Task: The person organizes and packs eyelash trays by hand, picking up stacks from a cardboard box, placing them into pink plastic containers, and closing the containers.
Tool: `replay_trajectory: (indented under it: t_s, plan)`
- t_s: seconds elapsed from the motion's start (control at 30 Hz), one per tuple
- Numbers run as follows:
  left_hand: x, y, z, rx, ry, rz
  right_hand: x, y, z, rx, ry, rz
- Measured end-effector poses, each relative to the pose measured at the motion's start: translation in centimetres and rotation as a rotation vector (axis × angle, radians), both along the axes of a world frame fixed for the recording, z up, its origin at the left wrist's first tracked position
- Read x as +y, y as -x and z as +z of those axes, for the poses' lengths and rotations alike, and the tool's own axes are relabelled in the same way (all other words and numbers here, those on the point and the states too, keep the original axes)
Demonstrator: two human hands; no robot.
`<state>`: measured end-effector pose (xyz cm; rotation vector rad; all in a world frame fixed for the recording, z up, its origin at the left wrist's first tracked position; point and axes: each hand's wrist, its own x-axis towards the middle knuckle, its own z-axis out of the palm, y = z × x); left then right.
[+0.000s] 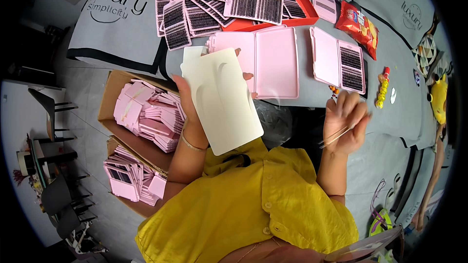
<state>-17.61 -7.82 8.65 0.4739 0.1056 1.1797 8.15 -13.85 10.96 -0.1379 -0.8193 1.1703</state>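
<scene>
My left hand (190, 100) grips a cream-white rectangular card (228, 106) with rounded corners and faint curved folds, fingers wrapped round its far side. Another pale piece (193, 54) shows behind its top edge; whether the two are joined I cannot tell. Raised to the right, my right hand (345, 126) is partly blurred and holds thin metal tweezers (336, 137) pointing down-left. An opened, bare pink plastic case (277, 65) lies on the table just beyond the card. Farther right, a second pink case (324, 56) lies open with rows of black lash clusters (351, 66) inside.
Pink lash cards (254, 5) pile up around a red box (310, 16) at the back. Cardboard boxes (106, 111) of pink cases stand on my left. A red snack bag (357, 27) and a yellow tube with a red cap (382, 89) lie at right.
</scene>
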Motion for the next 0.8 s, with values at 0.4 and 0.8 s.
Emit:
replay_trajectory:
  t_s: [0.4, 0.8]
  plan:
    - [-1.4, -1.9, 2.3, 0.449, -0.119, 0.088, 2.3, 5.0, 0.3, -1.036, 0.304, 0.097]
    - [-1.0, -2.0, 1.0, 0.475, -0.202, -0.106, 3.5, 5.8, 0.8, -1.328, -0.354, 0.115]
